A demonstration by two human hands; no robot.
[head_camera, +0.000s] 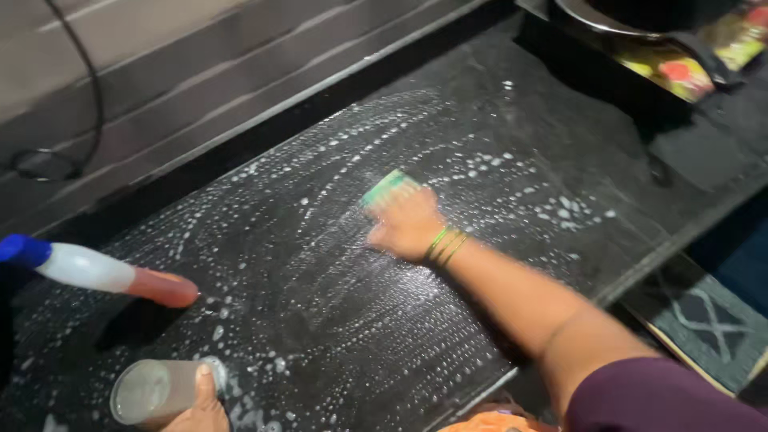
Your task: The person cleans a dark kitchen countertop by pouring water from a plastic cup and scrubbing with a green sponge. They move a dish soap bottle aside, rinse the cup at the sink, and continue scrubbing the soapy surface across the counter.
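Right hand (pixel 406 224) was laid flat on a green sponge (pixel 386 187), fingers closed over it and pressing it onto the black tabletop (pixel 512 136). Sponge was located mid-tabletop, only its far edge showing past the fingers. Green and gold bangles (pixel 446 246) were worn at that wrist.

Left hand (pixel 200 410) was seen at the bottom edge, near-left; only the thumb and part of the hand were in frame. A clear plastic cup (pixel 152 390) was held there, lying tilted on its side with the thumb against its base. Grip of the remaining fingers could not be told.

Tabletop was covered in soap foam (pixel 320 240), streaked in arcs around the sponge.

1 bottle (pixel 112 276) with a blue cap and reddish liquid lay on its side at left, well apart from the sponge, near the cup.
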